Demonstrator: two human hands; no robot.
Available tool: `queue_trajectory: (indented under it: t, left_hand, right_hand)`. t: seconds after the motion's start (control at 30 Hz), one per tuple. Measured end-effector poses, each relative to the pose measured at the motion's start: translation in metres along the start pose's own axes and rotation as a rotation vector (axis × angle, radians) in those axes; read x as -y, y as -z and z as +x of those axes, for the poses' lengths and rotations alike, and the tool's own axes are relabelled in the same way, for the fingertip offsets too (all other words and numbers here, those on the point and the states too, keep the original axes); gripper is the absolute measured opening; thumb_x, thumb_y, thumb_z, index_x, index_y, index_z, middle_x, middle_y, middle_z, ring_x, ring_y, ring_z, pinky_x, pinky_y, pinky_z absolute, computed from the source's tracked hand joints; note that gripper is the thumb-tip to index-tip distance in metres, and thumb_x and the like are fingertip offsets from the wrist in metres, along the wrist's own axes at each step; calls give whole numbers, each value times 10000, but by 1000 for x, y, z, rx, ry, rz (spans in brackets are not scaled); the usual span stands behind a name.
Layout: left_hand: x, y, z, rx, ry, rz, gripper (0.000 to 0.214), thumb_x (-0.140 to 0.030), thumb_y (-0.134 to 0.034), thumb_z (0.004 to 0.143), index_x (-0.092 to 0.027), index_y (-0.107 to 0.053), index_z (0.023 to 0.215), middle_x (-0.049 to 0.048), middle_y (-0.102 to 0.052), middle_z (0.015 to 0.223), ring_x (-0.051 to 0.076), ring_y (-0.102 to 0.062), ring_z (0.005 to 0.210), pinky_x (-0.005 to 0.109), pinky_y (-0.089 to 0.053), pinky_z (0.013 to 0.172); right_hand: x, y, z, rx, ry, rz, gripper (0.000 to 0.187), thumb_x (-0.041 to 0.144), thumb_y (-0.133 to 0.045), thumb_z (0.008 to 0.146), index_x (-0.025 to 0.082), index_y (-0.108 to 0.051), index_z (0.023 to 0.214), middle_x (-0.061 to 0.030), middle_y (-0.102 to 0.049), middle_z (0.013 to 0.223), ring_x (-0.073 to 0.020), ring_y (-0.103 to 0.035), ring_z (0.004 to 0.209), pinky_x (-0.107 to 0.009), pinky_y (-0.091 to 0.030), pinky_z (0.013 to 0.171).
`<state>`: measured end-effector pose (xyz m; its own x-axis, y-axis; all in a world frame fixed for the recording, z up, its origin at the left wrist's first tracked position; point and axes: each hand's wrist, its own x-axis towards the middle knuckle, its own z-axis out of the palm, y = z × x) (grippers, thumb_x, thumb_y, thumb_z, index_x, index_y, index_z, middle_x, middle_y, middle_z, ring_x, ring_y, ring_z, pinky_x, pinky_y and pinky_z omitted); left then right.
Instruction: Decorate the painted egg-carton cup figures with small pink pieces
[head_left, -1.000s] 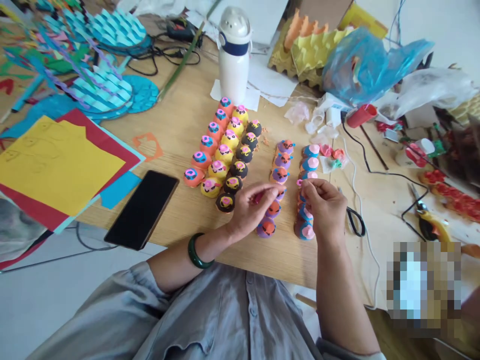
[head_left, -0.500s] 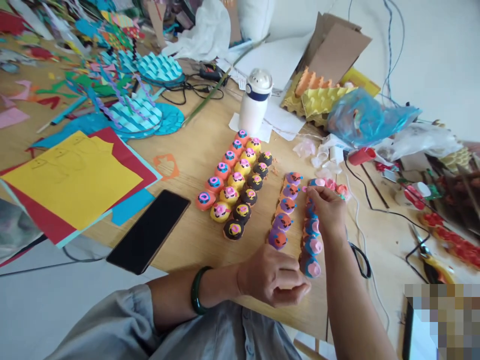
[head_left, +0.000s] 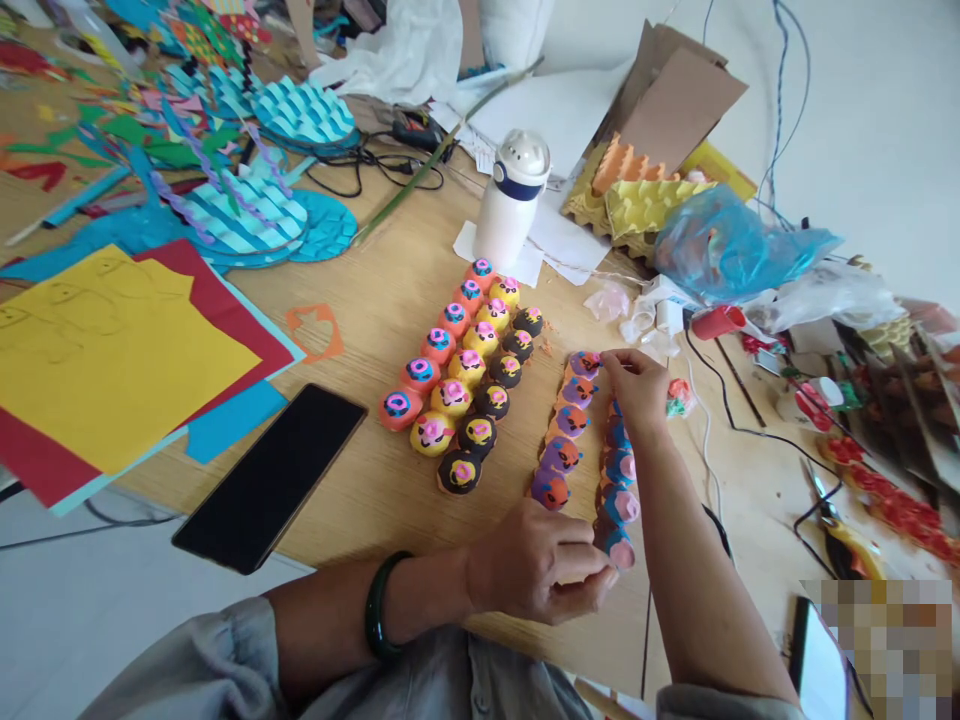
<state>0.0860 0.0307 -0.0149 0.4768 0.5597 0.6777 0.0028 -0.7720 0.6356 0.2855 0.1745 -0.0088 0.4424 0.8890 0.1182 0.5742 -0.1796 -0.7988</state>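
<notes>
A row of blue bumps topped with pink pieces (head_left: 624,505) lies on the table, its far end hidden behind my right hand (head_left: 637,392). That hand pinches thumb and finger together above the far end; what they hold, if anything, is too small to make out. My left hand (head_left: 536,568) is curled closed by the near end of this row, the inside of its fingers hidden. Just left lies a purple row with orange faces (head_left: 568,455). Further left stand an orange-red row (head_left: 437,345), a yellow row (head_left: 469,366) and a black row (head_left: 493,403) of decorated bumps.
A phone (head_left: 271,478) and coloured paper sheets (head_left: 127,350) lie left. Behind the rows stands a white bottle (head_left: 510,215). Blue woven paper shapes (head_left: 247,215), egg cartons (head_left: 652,205), a blue plastic bag (head_left: 739,240), pliers (head_left: 847,535) and cables surround the work.
My right hand has shifted slightly left and away from me, towards the purple row's far end. My left hand stays closed near the front. The view has turned slightly.
</notes>
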Motion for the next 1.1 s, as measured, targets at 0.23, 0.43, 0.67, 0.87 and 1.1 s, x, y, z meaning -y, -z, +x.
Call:
queue_trajectory:
  t: [0.23, 0.43, 0.67, 0.87, 1.1]
  left_hand:
    - [0, -1, 0, 1, 42, -40, 300, -202, -517, 958, -155, -646, 691, -18, -529, 557, 87, -452, 496, 244, -341, 496]
    - [1, -1, -1, -9, 78, -82, 285, -199, -520, 952, -152, -651, 704, -18, -536, 566, 87, -455, 507, 254, -344, 505]
    - [-1, 1, 1, 5, 116, -73, 309, -211, -510, 967, -163, -625, 684, -21, -536, 571, 85, -465, 524, 256, -330, 544]
    - [1, 0, 3, -7, 107, -67, 341, -168, -537, 938, -160, -547, 598, -35, -459, 539, 84, -412, 523, 261, -309, 535]
    - [4, 8, 6, -9, 304, -364, 207, -211, -564, 925, -121, -751, 924, -6, -544, 653, 89, -436, 535, 219, -380, 526]
  right_hand:
    - [2, -3, -2, -27, 18, -147, 277, 394, -661, 749, 141, -771, 774, -36, -685, 692, -158, -535, 605, -299, -378, 597]
    - [2, -6, -10, -118, 218, -498, 281, 353, -572, 875, 205, -811, 873, -98, -759, 974, -263, -598, 904, -357, -409, 737]
    - [-2, -1, -13, -109, 338, -631, 372, 188, -476, 882, 202, -799, 1067, -93, -764, 1030, -279, -598, 957, -374, -430, 736]
    - [2, 3, -20, -52, 485, -728, 449, 98, -451, 875, 244, -783, 1140, -90, -741, 1120, -290, -576, 1031, -367, -415, 661]
    - [21, 26, -71, -108, 312, -157, 304, 205, -476, 917, 192, -770, 994, -82, -746, 1006, -239, -660, 933, -343, -510, 727]
